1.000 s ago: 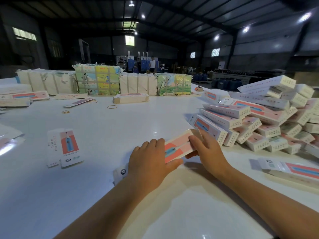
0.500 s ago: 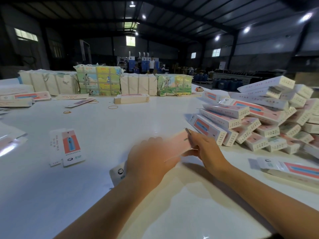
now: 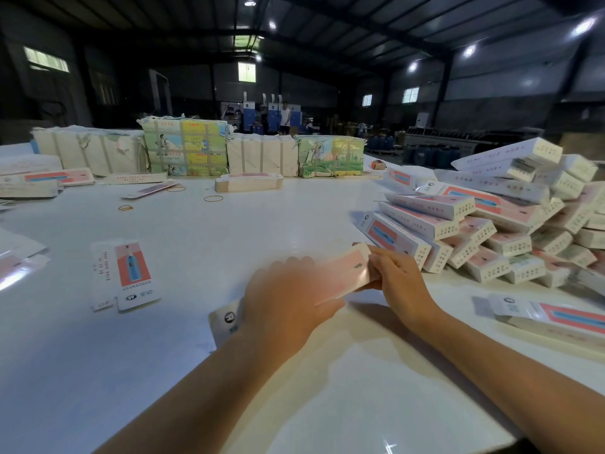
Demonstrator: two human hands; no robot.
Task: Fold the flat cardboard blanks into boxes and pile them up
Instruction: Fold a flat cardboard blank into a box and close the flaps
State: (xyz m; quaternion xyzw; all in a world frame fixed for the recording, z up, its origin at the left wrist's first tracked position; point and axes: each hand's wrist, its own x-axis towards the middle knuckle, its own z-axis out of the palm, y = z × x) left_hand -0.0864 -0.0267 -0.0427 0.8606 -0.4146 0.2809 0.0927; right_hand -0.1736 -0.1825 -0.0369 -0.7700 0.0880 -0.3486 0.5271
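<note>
Cardboard blank [image 3: 340, 276] turning since 1 s ago, prob. popping into box | L hand [image 3: 284, 309] blurred, gripping near end | R hand [image 3: 397, 280] pinching far end | pile [image 3: 491, 224] waiting

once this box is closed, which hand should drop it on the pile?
Right, probably. The right hand already grips the box at its far end, which lies right beside the pile of folded boxes. The left hand holds the near end, farther from the pile.
</note>
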